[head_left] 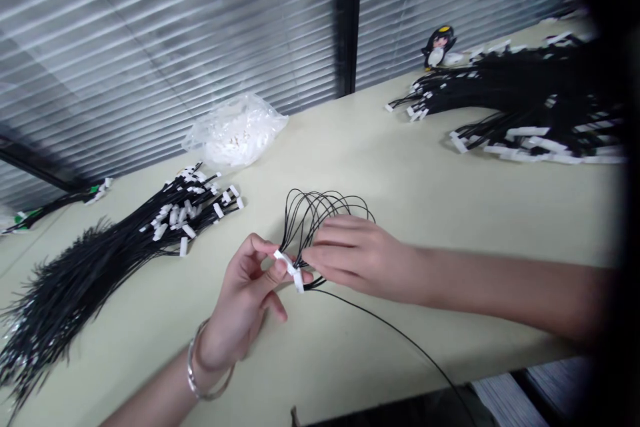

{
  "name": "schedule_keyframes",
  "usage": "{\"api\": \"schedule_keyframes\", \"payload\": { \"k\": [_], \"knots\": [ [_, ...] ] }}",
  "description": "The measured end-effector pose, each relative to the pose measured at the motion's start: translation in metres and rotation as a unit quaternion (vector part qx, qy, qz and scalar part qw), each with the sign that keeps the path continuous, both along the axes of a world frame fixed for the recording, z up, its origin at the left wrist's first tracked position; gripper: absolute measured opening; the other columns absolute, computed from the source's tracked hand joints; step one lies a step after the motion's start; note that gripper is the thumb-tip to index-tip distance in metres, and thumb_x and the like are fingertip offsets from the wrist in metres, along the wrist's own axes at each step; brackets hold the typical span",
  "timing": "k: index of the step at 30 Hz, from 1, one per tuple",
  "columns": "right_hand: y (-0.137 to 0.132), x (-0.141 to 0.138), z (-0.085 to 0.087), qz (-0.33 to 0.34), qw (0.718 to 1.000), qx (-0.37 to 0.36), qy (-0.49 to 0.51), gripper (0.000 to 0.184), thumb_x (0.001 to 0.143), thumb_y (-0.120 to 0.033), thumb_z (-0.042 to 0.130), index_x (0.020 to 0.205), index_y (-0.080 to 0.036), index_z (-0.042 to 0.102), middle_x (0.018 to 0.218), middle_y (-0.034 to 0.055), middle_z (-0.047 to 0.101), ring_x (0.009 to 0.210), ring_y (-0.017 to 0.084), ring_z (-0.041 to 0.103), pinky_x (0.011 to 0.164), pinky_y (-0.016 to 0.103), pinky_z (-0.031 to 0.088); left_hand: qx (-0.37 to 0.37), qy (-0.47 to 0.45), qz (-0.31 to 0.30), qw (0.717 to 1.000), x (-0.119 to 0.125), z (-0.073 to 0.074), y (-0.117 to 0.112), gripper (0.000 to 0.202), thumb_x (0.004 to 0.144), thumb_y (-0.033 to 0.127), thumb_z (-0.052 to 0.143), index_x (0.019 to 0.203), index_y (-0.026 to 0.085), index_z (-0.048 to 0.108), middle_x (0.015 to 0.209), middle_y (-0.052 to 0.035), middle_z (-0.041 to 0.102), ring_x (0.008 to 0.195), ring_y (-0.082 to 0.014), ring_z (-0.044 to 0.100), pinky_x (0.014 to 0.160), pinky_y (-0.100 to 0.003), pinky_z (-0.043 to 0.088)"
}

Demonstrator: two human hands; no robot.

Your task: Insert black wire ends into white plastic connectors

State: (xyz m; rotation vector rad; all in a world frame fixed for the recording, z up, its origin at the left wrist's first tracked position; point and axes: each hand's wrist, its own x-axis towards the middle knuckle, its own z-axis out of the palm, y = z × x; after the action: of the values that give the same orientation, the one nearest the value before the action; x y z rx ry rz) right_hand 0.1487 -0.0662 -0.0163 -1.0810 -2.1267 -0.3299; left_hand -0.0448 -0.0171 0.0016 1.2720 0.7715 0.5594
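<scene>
My left hand [255, 290], with a bangle on its wrist, pinches a white plastic connector [284, 261] between thumb and fingers. Thin black wires [320, 203] rise from it and arch over in loops towards my right hand [353, 250]. A second white connector [299, 280] lies at a slant right beside the first. The fingers of my right hand are closed on the wires close to the connectors; their tips are partly hidden. One long black wire [395, 330] trails off to the lower right, past the table's front edge.
On the left of the table [320, 160] lies a thick bundle of black wires [110, 267] with white connectors. A clear plastic bag [237, 130] of small white parts stands behind. Back right are more wire harnesses [515, 90] and a penguin figure [439, 48]. Window blinds [165, 33] border the table.
</scene>
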Motion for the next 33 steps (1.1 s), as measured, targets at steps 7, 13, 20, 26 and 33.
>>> {"api": "schedule_keyframes", "payload": {
  "k": [7, 13, 20, 26, 33],
  "knots": [
    [-0.005, 0.004, 0.007, 0.006, 0.992, 0.066, -0.104, 0.023, 0.083, -0.022, 0.05, 0.106, -0.026, 0.053, 0.109, -0.003, 0.049, 0.103, 0.007, 0.038, 0.096, 0.027, 0.029, -0.009, -0.044, 0.086, 0.995, -0.001, 0.003, 0.001, 0.016, 0.079, 0.015, 0.061, 0.087, 0.019, 0.048, 0.077, 0.0032, 0.051, 0.062, -0.0048, 0.053, 0.037, -0.007, 0.043],
    [0.0, 0.004, 0.002, 0.04, 0.992, 0.045, -0.107, 0.021, 0.083, -0.023, 0.05, 0.104, -0.024, 0.053, 0.101, -0.0026, 0.051, 0.102, 0.004, 0.04, 0.101, 0.028, 0.029, -0.063, -0.061, 0.129, 0.988, -0.003, 0.003, 0.008, 0.014, 0.076, 0.014, 0.064, 0.084, 0.018, 0.053, 0.077, 0.0034, 0.053, 0.063, -0.0035, 0.055, 0.044, -0.005, 0.046],
    [0.002, 0.004, 0.0, 0.094, 0.991, -0.04, -0.085, 0.027, 0.085, -0.014, 0.044, 0.105, -0.029, 0.055, 0.098, -0.0042, 0.055, 0.11, 0.005, 0.038, 0.108, 0.037, 0.018, -0.124, -0.091, 0.166, 0.974, -0.003, 0.002, 0.013, 0.017, 0.074, 0.008, 0.064, 0.085, 0.018, 0.055, 0.079, 0.001, 0.057, 0.07, -0.0058, 0.061, 0.058, -0.008, 0.051],
    [0.016, 0.011, 0.007, 0.153, 0.868, -0.383, 0.277, 0.038, 0.092, -0.038, 0.029, 0.103, -0.012, 0.055, 0.091, 0.0035, 0.057, 0.09, -0.001, 0.051, 0.086, 0.013, 0.04, -0.137, -0.108, 0.158, 0.972, -0.003, 0.002, 0.013, 0.015, 0.075, 0.006, 0.062, 0.084, 0.016, 0.055, 0.08, -0.0006, 0.057, 0.077, -0.0083, 0.063, 0.062, -0.009, 0.052],
    [0.049, 0.071, -0.004, 0.038, 0.691, -0.427, 0.582, 0.042, 0.084, -0.047, 0.044, 0.099, -0.008, 0.047, 0.083, 0.003, 0.051, 0.067, -0.002, 0.047, 0.062, 0.009, 0.04, -0.137, -0.114, 0.152, 0.972, -0.004, 0.0, 0.014, 0.02, 0.075, 0.008, 0.063, 0.086, 0.019, 0.052, 0.08, -0.0009, 0.058, 0.086, -0.0132, 0.063, 0.062, -0.01, 0.052]
  ]
}}
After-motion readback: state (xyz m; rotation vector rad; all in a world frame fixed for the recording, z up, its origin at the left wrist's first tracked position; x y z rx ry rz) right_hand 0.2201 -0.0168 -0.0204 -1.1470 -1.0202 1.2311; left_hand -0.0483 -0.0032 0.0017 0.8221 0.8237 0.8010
